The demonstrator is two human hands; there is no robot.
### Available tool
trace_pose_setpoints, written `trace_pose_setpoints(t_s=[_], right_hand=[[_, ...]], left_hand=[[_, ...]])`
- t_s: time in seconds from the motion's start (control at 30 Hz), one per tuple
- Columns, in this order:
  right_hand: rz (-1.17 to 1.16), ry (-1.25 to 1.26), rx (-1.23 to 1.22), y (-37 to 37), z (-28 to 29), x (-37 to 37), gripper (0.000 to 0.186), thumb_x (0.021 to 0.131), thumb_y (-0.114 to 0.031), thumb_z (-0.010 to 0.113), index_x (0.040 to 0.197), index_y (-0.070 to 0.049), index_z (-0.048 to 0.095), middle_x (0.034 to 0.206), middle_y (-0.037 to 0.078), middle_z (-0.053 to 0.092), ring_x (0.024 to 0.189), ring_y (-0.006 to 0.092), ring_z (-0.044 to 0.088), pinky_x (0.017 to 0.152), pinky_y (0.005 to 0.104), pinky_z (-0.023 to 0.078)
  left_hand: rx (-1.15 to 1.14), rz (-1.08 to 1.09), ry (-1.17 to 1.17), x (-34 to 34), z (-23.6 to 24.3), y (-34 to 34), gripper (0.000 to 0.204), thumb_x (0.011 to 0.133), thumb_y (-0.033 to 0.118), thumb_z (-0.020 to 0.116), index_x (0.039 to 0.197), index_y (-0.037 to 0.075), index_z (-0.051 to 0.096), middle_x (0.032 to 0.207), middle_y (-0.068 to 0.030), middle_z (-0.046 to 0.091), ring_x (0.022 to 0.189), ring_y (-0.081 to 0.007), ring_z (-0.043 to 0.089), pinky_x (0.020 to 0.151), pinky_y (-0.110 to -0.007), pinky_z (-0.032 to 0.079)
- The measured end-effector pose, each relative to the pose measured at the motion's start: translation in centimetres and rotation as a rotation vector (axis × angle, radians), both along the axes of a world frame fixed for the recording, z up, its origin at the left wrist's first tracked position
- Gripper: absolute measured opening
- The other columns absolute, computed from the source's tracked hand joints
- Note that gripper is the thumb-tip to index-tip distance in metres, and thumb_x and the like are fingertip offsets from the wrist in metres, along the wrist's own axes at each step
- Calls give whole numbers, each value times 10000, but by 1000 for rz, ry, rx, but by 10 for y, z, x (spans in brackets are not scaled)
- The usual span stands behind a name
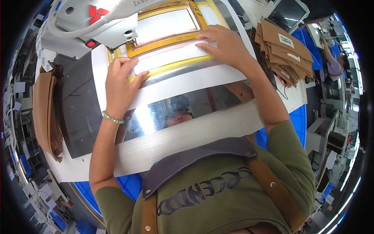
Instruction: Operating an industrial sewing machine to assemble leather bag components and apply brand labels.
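Observation:
A rectangular sewing template point(167, 43) with yellow and copper-coloured borders lies on a white sheet under the machine head. Its middle window shows a white surface. On its near left corner rests my left hand point(122, 80), thumb and fingers apart, fingertips touching the white strip and the yellow edge strip point(171, 67). My right hand point(228, 46) lies over the right side, its fingers on the yellow border and its thumb spread on the white strip. Neither hand is wrapped round anything. The far end of the template is partly out of view.
A white sewing machine head point(105, 29) stands over the template's left side. Brown fabric pieces point(46, 113) are stacked at the left, and more brown pieces point(282, 46) at the right near a screen point(286, 15). A shiny metal plate point(187, 107) lies nearer me. Another person point(336, 66) is far right.

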State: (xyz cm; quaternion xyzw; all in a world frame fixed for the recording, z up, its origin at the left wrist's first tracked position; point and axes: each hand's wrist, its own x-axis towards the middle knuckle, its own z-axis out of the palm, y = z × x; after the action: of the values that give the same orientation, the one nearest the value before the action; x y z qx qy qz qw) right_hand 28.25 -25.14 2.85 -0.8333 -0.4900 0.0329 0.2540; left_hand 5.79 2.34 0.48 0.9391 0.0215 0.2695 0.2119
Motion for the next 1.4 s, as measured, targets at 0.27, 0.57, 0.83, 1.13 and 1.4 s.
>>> trace_pose_setpoints(t_s=[0.27,0.57,0.83,1.13,1.4], right_hand=[[103,-166,-12,-14,-9,-14,466,941,-361,767,1286,-55,703,1226,122,665,1175,325,629,994,442,523],[303,-136,119,33,11,-25,399,973,-332,741,1254,-49,731,1208,120,706,1146,328,664,986,436,532],[344,-187,240,68,-26,-49,221,891,-208,796,1022,-38,745,1053,115,686,1055,312,660,923,418,554],[181,-46,403,77,-40,-60,204,891,-237,806,935,-53,730,1004,101,678,995,311,652,861,441,529],[127,-94,374,81,-41,-60,143,929,-198,762,887,-69,715,928,83,675,928,306,662,838,433,536]], left_hand=[[-53,2,128,1,-8,9,380,816,217,896,1115,27,758,1046,-81,653,1036,-273,617,918,-385,510],[-91,-17,105,5,-5,3,367,821,242,900,1086,40,747,1021,-74,657,1012,-271,625,914,-386,510],[-135,-17,93,7,-8,3,287,868,168,872,1082,33,736,1067,-76,670,1013,-219,644,809,-312,532],[-199,35,110,8,-10,0,200,910,154,834,1040,27,750,1019,-60,679,964,-204,638,810,-313,522],[-196,24,87,7,-9,1,167,944,151,790,1042,25,743,1035,-71,679,978,-206,641,831,-312,524]])
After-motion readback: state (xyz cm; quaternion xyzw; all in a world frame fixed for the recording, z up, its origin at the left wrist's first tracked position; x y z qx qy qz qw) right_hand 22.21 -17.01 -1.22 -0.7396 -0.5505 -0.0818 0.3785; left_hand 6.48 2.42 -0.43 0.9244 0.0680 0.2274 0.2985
